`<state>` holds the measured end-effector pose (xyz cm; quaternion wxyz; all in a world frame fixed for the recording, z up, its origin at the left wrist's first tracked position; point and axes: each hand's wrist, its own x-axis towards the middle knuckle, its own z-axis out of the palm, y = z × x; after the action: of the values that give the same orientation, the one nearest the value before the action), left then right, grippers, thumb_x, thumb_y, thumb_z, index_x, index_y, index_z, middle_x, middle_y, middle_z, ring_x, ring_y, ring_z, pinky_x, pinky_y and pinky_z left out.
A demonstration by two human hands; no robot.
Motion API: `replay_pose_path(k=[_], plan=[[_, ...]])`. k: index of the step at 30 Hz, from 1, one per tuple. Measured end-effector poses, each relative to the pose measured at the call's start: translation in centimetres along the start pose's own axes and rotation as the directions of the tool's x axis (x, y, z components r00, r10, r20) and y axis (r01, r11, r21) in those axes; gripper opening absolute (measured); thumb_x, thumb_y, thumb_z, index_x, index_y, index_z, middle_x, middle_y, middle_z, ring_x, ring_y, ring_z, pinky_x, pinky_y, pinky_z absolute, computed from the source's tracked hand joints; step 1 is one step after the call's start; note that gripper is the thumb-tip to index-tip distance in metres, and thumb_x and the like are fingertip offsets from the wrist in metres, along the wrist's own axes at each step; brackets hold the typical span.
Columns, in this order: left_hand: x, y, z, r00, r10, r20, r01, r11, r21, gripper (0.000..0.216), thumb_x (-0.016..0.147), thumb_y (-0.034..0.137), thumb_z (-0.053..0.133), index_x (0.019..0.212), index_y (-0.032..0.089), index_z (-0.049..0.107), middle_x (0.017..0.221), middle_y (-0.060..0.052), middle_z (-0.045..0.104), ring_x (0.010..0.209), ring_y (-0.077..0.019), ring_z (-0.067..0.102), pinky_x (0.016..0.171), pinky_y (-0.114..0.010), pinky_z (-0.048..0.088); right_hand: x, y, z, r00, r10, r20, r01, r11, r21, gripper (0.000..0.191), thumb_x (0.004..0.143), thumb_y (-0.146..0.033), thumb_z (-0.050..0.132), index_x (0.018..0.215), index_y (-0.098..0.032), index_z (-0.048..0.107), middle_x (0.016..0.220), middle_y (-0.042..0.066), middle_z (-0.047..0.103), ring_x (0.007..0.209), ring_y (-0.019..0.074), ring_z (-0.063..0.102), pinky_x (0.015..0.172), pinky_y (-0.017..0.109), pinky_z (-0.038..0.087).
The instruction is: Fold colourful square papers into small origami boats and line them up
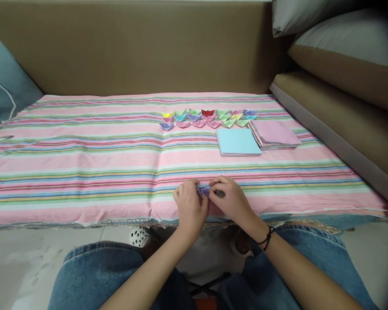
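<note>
Near the front edge of the striped cloth (84,172), both my hands pinch a small folded piece of purple paper (204,190). My left hand (190,207) grips its left side with curled fingers. My right hand (232,200) holds its right side, thumb and fingers pressed on it; a black band is on that wrist. Most of the paper is hidden between the fingers.
Several small folded paper boats (208,118) in many colours stand in rows at the back. A light blue paper stack (238,141) and a pink paper stack (274,133) lie to their right. Cushions (339,99) are piled at the right. My knees in jeans (97,271) are below.
</note>
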<state>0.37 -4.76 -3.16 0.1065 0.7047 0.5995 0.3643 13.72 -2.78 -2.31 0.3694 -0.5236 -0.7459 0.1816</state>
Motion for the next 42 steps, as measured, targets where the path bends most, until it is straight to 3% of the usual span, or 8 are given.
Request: replay_pose_path(k=[5, 11, 17, 21, 27, 35, 39, 42], plan=[[0.9, 0.2, -0.5, 0.997, -0.008, 0.074, 0.006, 1.000, 0.027, 0.029, 0.074, 0.011, 0.054, 0.100, 0.025, 0.052, 0.101, -0.006, 0.056, 0.094, -0.0263, 0.048, 0.078, -0.042, 0.035, 0.0, 0.0, -0.1, 1.000, 0.000, 0.023, 0.000, 1.000, -0.006, 0.017, 0.074, -0.010, 0.057, 0.062, -0.021, 0.063, 0.084, 0.005, 0.063, 0.085, 0.0214, 0.058, 0.078, 0.038, 0.048], [2.7, -0.4, -1.8, 0.933, 0.275, 0.231, -0.313, 0.938, 0.149, 0.017, 0.074, 0.011, 0.057, 0.083, 0.023, 0.062, 0.111, -0.006, 0.058, 0.105, -0.0284, 0.044, 0.086, -0.047, 0.031, 0.1, 0.0, -0.8, 0.992, -0.065, 0.106, 0.064, 0.998, 0.009, 0.014, 0.077, -0.014, 0.057, 0.072, -0.021, 0.067, 0.088, 0.006, 0.062, 0.088, 0.0211, 0.057, 0.080, 0.037, 0.047], [3.5, 0.0, -2.5, 0.879, 0.258, 0.402, -0.374, 0.895, 0.242, 0.011, 0.077, 0.014, 0.054, 0.081, 0.019, 0.064, 0.090, -0.006, 0.062, 0.089, -0.0245, 0.051, 0.076, -0.039, 0.039, 0.2, 0.0, -1.7, 0.974, -0.115, 0.198, 0.119, 0.993, -0.012, 0.008, 0.075, -0.015, 0.061, 0.080, -0.019, 0.066, 0.097, 0.008, 0.061, 0.096, 0.0232, 0.054, 0.084, 0.039, 0.046], [3.6, 0.1, -2.3, 0.882, 0.182, 0.435, -0.294, 0.933, 0.206, 0.016, 0.076, 0.008, 0.050, 0.078, 0.016, 0.064, 0.082, -0.006, 0.061, 0.082, -0.0206, 0.054, 0.073, -0.032, 0.042, 0.2, 0.5, -2.0, 0.960, -0.159, 0.230, 0.162, 0.987, 0.003, 0.013, 0.072, -0.011, 0.064, 0.081, -0.020, 0.066, 0.099, 0.007, 0.062, 0.095, 0.0227, 0.056, 0.083, 0.038, 0.047], [3.7, 0.2, -3.4, 0.884, 0.064, 0.464, -0.118, 0.989, 0.088, 0.014, 0.076, 0.012, 0.053, 0.077, 0.016, 0.067, 0.080, -0.005, 0.062, 0.076, -0.0194, 0.058, 0.068, -0.029, 0.044, 0.2, 0.6, -2.6, 0.928, -0.235, 0.288, 0.256, 0.966, -0.036, 0.018, 0.079, -0.005, 0.053, 0.081, -0.019, 0.065, 0.089, 0.005, 0.065, 0.083, 0.0186, 0.060, 0.074, 0.031, 0.048], [2.9, -0.4, -3.6, 0.887, 0.240, 0.396, -0.136, 0.953, -0.272, 0.022, 0.076, 0.006, 0.053, 0.085, 0.019, 0.068, 0.091, -0.005, 0.066, 0.083, -0.0172, 0.061, 0.074, -0.026, 0.046, -0.3, -0.3, -3.3, 0.883, -0.395, 0.254, 0.414, 0.910, -0.023, 0.023, 0.088, -0.011, 0.042, 0.088, -0.018, 0.064, 0.091, 0.009, 0.064, 0.084, 0.0188, 0.060, 0.072, 0.031, 0.050], [2.9, -0.3, -3.6, 0.913, 0.158, 0.377, -0.014, 0.933, -0.359, 0.017, 0.074, 0.008, 0.057, 0.080, 0.018, 0.070, 0.083, -0.005, 0.069, 0.079, -0.0182, 0.062, 0.071, -0.027, 0.045, -0.3, -0.5, -3.6, 0.919, -0.343, 0.192, 0.327, 0.939, 0.110, 0.015, 0.082, -0.013, 0.053, 0.090, -0.020, 0.064, 0.094, 0.008, 0.065, 0.089, 0.0203, 0.061, 0.078, 0.034, 0.051], [3.1, -0.3, -3.7, 0.911, -0.040, 0.411, 0.260, 0.830, -0.494, 0.006, 0.070, 0.018, 0.064, 0.071, 0.016, 0.070, 0.072, -0.005, 0.069, 0.071, -0.0185, 0.061, 0.067, -0.028, 0.044, -0.4, -0.7, -3.4, 0.981, -0.110, 0.157, 0.054, 0.943, 0.329, 0.033, 0.074, -0.020, 0.067, 0.106, -0.024, 0.059, 0.100, 0.006, 0.066, 0.089, 0.0206, 0.063, 0.076, 0.034, 0.053]])
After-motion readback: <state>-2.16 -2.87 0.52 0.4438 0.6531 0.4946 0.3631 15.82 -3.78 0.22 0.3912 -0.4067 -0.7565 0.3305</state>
